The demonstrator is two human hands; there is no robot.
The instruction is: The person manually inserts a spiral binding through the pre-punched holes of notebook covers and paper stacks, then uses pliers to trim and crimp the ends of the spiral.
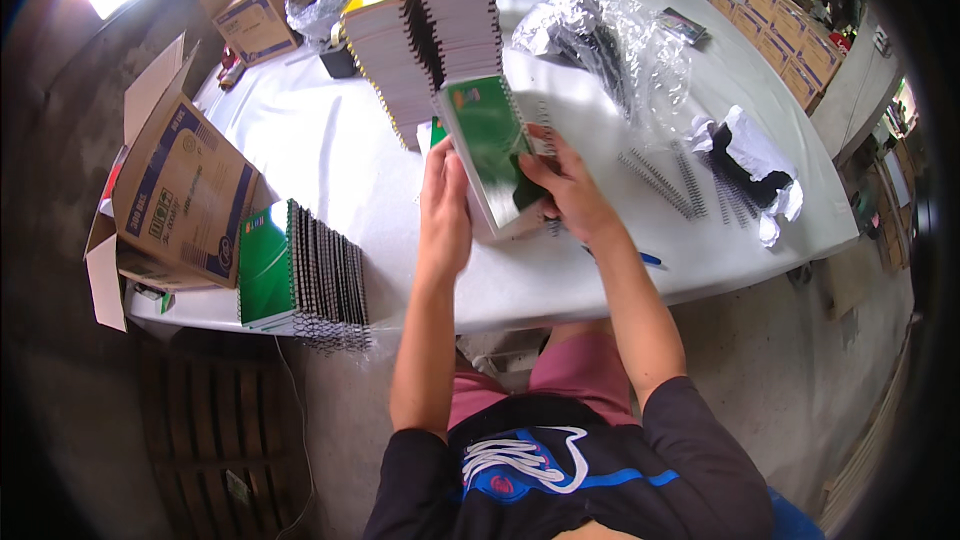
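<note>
A thick notebook with a green cover (pixel 482 140) is between my two hands, tilted above the middle of the table. My left hand (pixel 446 208) is closed along its left side. My right hand (pixel 574 186) grips its right edge, with fingers partly behind the pages. A wire spiral (pixel 545 120) shows by the right-hand edge; whether it is threaded through the pages I cannot tell. Behind the notebook rise a tall stack with a yellow cover on top (pixel 385 50) and one with a pink cover (pixel 458 15).
A stack of green spiral notebooks (pixel 305 270) stands front left beside an open cardboard box (pixel 185 190). Loose wire spirals (pixel 660 180), crumpled plastic with black spirals (pixel 750 170), a clear bag (pixel 620 50) and a blue pen (pixel 650 260) lie right on the white-covered table (pixel 760 240).
</note>
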